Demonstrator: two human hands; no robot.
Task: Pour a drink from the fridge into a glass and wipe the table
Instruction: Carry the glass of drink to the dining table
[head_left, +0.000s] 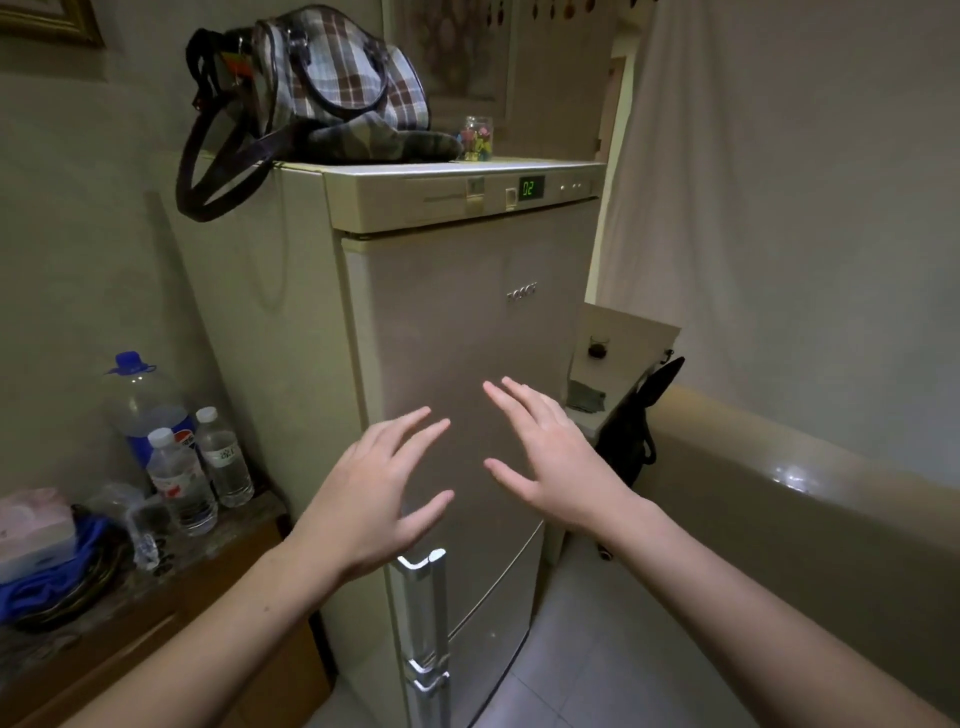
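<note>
A tall silver-beige fridge stands right in front of me with its door closed. A green display near its top edge reads 02. A metal handle runs down the door's left edge, low in the view. My left hand is held out before the door with fingers spread, just above the handle. My right hand is beside it, also spread and empty. Both hover in front of the door; I cannot tell whether either touches it.
A plaid handbag and a small jar sit on the fridge top. Left, a low counter carries water bottles, a tissue box and blue cloth. A black bag hangs at right, above tiled floor.
</note>
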